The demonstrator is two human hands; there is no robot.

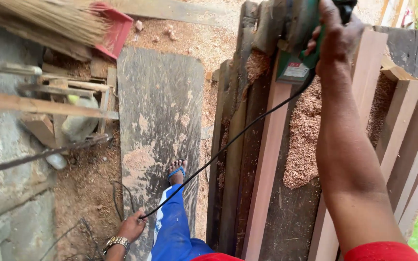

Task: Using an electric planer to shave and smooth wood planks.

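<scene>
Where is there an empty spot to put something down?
The wide dark board is bare between the red dustpan and the sandalled foot. The planks on the right are crowded: sawdust heap, green power tool, black cord.

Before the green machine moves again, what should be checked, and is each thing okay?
1. Right hand grips the green power planer: ok.
2. Left hand holds the black cord away from the boards: ok.
3. Plank under the planer free of shavings: not ok, a shavings heap lies beside it.
4. Foot protected: not ok, the foot wears an open sandal.
5. Planer blade condition: cannot tell.
</scene>
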